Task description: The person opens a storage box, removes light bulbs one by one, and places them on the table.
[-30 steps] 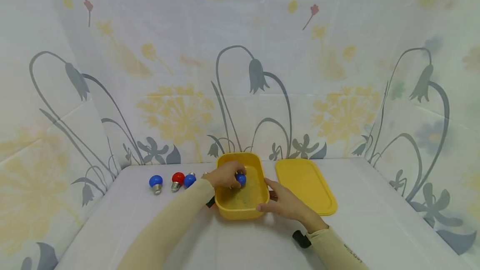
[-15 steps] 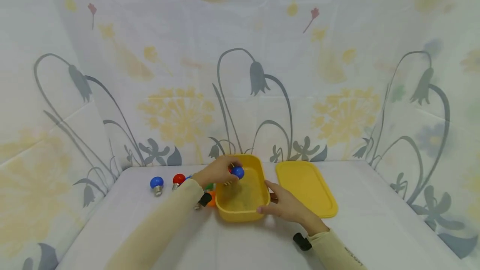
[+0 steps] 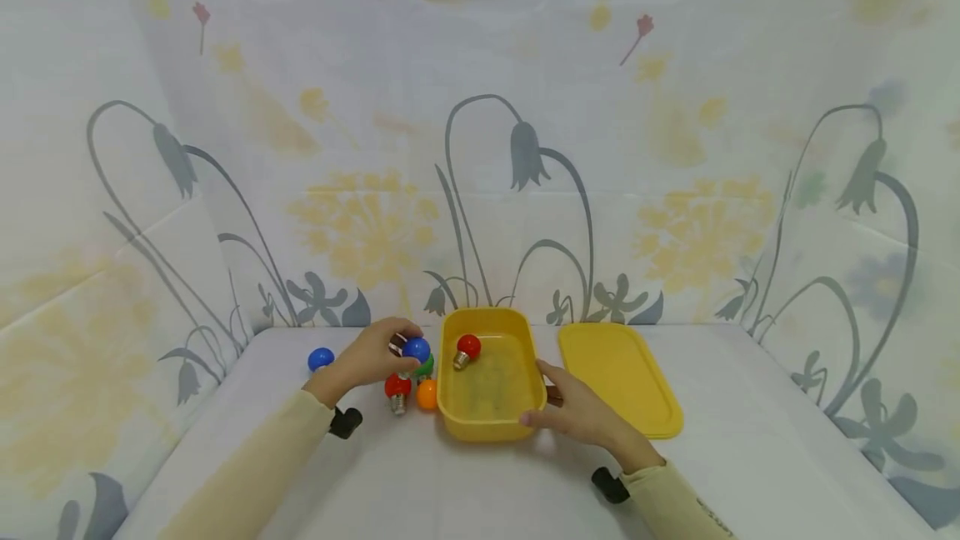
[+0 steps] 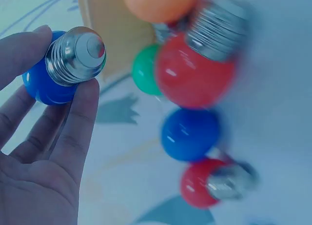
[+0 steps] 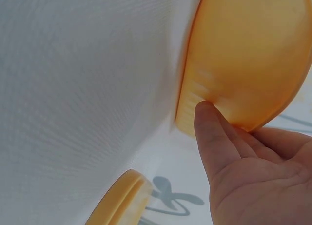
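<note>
My left hand (image 3: 371, 352) pinches a blue light bulb (image 3: 416, 349) above the table, left of the yellow box (image 3: 491, 430). The left wrist view shows thumb and fingers on the blue glass, the metal screw base outward. A red bulb (image 3: 468, 346) lies inside the box. My right hand (image 3: 573, 411) rests against the box's right side, and in the right wrist view its fingertips touch the outer wall (image 5: 234, 83). Left of the box lie a red bulb (image 3: 397, 387), an orange bulb (image 3: 427, 394) and a green bulb (image 3: 424, 367), partly hidden.
A yellow lid (image 3: 621, 377) lies flat right of the box. Another blue bulb (image 3: 321, 358) lies at the far left. The left wrist view also shows a blue bulb (image 4: 190, 134) and a red bulb (image 4: 201, 183) on the table. A flowered cloth (image 3: 480, 190) hangs behind.
My left hand has lifted the blue bulb out of the box and carried it left, over the loose bulbs. The red bulb inside the box has come into view. My right hand stays put.
</note>
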`<state>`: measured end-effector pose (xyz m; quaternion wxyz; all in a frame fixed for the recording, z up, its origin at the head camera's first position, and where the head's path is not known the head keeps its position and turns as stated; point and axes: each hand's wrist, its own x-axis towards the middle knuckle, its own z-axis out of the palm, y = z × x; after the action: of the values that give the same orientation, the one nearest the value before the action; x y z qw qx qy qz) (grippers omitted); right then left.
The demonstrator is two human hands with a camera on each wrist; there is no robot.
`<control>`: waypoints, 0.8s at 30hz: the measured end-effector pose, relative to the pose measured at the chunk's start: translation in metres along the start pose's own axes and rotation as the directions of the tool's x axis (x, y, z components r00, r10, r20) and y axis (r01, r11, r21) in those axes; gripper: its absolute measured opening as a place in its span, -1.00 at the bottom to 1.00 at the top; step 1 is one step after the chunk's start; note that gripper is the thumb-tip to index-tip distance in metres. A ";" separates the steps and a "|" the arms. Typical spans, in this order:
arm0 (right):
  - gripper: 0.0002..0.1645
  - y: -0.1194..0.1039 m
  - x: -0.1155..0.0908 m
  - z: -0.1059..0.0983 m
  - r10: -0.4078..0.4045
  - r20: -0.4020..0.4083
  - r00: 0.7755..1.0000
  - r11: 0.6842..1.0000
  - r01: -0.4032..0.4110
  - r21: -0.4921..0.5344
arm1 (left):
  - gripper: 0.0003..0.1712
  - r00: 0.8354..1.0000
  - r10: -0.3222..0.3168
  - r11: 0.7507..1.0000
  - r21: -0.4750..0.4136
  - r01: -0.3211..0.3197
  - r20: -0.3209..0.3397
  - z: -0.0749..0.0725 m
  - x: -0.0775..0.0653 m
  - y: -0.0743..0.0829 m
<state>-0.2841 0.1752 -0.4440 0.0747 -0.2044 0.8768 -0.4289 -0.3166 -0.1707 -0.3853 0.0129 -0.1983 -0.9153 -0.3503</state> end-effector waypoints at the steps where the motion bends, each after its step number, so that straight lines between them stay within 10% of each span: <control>1: 0.15 0.000 0.000 0.000 0.000 0.000 1.000 1.000 0.000 0.002 | -0.52 1.000 -0.014 1.000 0.005 0.014 -0.013 -0.002 -0.004 -0.004; 13: 0.16 -0.003 0.000 -0.001 -0.009 0.011 1.000 1.000 0.009 0.028 | -0.51 0.982 -0.157 0.987 0.007 0.159 -0.106 -0.006 -0.044 -0.048; 24: 0.16 -0.002 -0.002 0.000 -0.005 -0.001 1.000 1.000 0.005 0.015 | -0.56 0.972 -0.211 0.977 0.021 0.214 -0.099 0.003 -0.049 -0.065</control>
<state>-0.2819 0.1747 -0.4422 0.0748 -0.2058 0.8730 -0.4358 -0.2953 -0.2304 -0.4366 0.0226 -0.0818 -0.9350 -0.3445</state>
